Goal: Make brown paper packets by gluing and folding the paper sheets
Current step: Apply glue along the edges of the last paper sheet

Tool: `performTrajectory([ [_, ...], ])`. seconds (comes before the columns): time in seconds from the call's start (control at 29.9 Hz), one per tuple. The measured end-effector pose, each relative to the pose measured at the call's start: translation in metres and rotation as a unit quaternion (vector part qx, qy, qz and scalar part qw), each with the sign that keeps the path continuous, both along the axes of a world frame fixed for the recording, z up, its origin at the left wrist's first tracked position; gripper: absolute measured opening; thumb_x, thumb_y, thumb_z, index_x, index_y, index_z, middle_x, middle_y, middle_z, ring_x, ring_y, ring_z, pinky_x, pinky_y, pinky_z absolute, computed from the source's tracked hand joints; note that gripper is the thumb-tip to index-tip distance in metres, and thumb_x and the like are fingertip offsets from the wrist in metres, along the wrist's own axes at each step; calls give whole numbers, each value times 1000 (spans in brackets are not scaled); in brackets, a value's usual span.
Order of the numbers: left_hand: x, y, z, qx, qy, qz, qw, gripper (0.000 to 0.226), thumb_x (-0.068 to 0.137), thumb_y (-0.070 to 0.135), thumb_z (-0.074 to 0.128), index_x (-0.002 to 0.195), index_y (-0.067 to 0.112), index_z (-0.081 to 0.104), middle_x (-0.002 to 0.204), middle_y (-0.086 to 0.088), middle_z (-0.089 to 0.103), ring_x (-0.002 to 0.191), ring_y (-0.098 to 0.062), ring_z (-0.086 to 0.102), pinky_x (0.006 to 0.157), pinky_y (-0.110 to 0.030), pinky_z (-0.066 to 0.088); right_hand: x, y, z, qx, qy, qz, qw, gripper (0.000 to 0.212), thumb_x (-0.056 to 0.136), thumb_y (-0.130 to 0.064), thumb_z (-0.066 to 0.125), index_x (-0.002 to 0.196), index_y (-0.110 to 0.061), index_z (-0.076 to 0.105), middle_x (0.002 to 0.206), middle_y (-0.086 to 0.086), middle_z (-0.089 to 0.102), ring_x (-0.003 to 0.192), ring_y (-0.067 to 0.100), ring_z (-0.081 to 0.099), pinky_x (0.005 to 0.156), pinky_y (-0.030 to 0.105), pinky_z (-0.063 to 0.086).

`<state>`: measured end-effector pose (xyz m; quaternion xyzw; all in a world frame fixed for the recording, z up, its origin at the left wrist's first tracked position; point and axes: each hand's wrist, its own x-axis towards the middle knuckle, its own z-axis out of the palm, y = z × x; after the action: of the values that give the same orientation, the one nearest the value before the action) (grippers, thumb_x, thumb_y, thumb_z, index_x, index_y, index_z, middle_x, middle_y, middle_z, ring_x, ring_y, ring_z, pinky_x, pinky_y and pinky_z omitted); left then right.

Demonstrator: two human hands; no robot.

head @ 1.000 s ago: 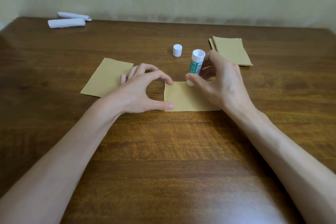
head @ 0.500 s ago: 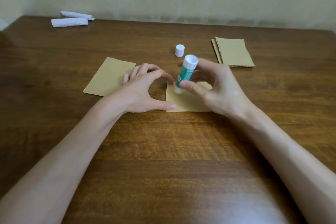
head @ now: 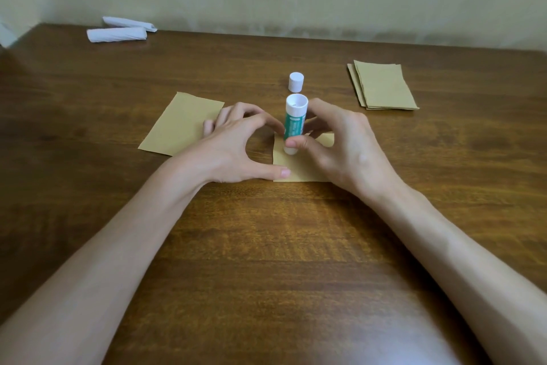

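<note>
Two hands work on a smooth, dark wooden table (head: 266,246). Beyond the right fingers lies a fanned stack of sheets (head: 384,86), flat brown rectangles. A loose sheet (head: 180,124) lies under the left hand's (head: 233,151) outer fingers. That hand's spread thumb and forefinger press the left edge of a smaller sheet (head: 299,166). The right hand (head: 349,151) grips a cylindrical green-and-white glue stick (head: 294,122), nearly upright, lower end on the smaller sheet. A round white cap (head: 296,82) stands just beyond the fingertips, bare wood around it.
</note>
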<state>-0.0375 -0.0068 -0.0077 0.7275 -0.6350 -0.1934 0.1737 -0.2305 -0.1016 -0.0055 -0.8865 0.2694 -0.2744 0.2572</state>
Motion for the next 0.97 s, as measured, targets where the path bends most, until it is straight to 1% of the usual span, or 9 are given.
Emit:
performTrajectory([
  [0.1,-1,0,0,5,-2,0,1000,59,72,70,78,117,61,41,140,21,29,143,-4,18,106,-31,14,1,-1,-1,-5,-5,4,1000,22,93,-20,80,112,-19,69,103,-12,73,96,5,69,89,16,52],
  [0.2,0,0,0,1,2,2,1000,59,72,69,79,118,60,44,140,21,30,143,-4,18,105,-30,13,2,-2,-2,-10,-7,-1,1000,22,93,-17,80,111,-20,68,100,-14,71,96,4,69,88,12,51],
  [0.27,0,1,0,1,5,3,1000,59,72,68,80,119,60,44,139,21,30,143,-4,18,104,-30,13,4,-3,-3,-13,-7,-9,1000,23,93,-18,80,112,-19,68,100,-14,71,95,4,70,88,12,51],
  [0.4,0,0,0,4,3,4,1000,61,72,69,79,120,59,45,139,20,30,143,-6,18,104,-30,13,6,-6,-5,-26,-16,-26,999,22,92,-17,79,111,-14,68,100,-8,75,92,10,72,89,32,58],
  [0.43,0,0,0,5,4,5,1000,61,71,69,79,121,59,45,139,20,30,143,-6,18,105,-30,13,7,-6,-6,-28,-18,-32,999,22,92,-17,79,110,-14,68,99,-7,75,92,11,72,88,34,58],
  [0.7,-1,0,1,12,4,12,1000,65,71,69,79,127,54,52,141,19,29,144,-6,17,106,-30,11,7,-11,-7,-45,-11,-82,996,22,94,-25,80,110,-17,66,102,-7,74,92,10,70,82,26,57],
  [0.77,0,1,2,16,6,11,1000,63,72,68,79,127,54,52,142,19,29,144,-5,17,106,-31,12,3,-15,-6,-17,-33,-95,995,22,94,-25,80,110,-16,67,102,-9,74,93,6,71,84,23,57],
  [0.9,0,2,3,15,2,4,1000,59,76,64,79,128,54,52,144,20,28,142,-4,17,104,-30,11,-15,-26,5,52,-85,-105,989,27,96,-29,78,118,-15,69,112,-6,75,101,6,73,91,30,61],
  [0.97,1,3,3,9,9,6,1000,57,77,61,80,127,53,53,142,22,28,136,-1,19,104,-29,11,-28,-26,10,83,-70,-91,990,33,95,-27,80,124,-16,69,116,-7,74,102,5,73,91,25,60],
])
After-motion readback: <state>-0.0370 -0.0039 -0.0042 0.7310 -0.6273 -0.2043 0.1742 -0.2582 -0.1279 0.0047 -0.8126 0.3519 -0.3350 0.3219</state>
